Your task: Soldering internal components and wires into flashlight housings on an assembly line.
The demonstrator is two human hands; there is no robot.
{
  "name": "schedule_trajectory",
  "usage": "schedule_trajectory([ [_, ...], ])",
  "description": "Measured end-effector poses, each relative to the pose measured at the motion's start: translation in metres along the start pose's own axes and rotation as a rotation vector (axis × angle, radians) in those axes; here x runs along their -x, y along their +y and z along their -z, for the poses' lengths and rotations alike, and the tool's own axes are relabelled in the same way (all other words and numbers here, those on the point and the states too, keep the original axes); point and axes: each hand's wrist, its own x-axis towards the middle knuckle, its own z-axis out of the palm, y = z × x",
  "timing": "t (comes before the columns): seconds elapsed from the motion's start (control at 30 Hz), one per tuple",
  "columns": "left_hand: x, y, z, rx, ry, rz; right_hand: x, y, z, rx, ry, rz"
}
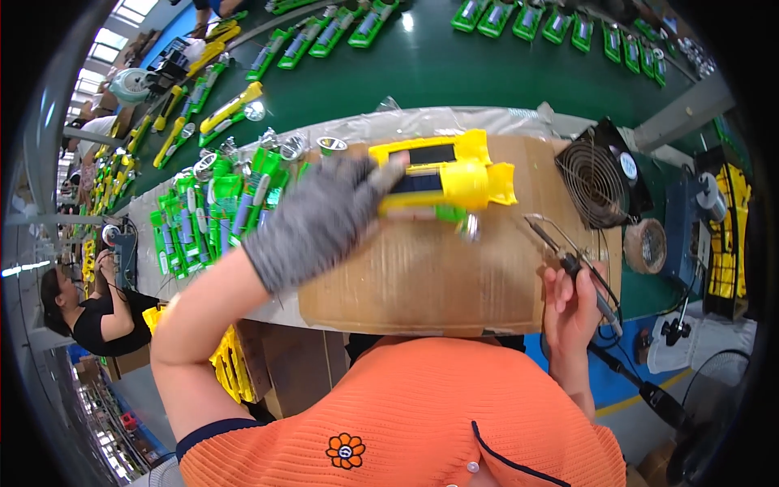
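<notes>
From my end I count two yellow casings (442, 174) at the left hand, above the far part of the cardboard sheet (406, 280), my landmark. They lie side by side, each with a dark rectangular panel set in its upper face and a flared, ridged end pointing right. The nearer one overlaps the farther one. Just under them I see a green piece and a shiny round part (468, 228), too blurred for me to tell more.

The left hand (324, 207), in a grey glove, has its fingers closed over the casings' left end; I cannot tell whether both are gripped. The right hand (572, 304), over the sheet's right edge, has its fingers curled around one soldering iron (572, 264), its tip angled up and left.

To the right of the sheet I count one black fan (596, 174) and one roll of tape (647, 245). Left of it is a heap of green units (223, 207), too overlapped to count. Beyond its far right corner stands a row of about nine green lamps (527, 20).
</notes>
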Motion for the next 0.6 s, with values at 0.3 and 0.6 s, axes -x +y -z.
schedule_trajectory([
  [0.3, -0.049, -0.198, -0.095, -0.157, -0.323, 0.472, -0.006, 0.000, -0.007, 0.031, 0.078, -0.024],
  [0.6, -0.091, -0.355, -0.120, -0.026, -0.161, 1.012, -0.013, -0.005, -0.014, 0.149, 0.098, -0.053],
])
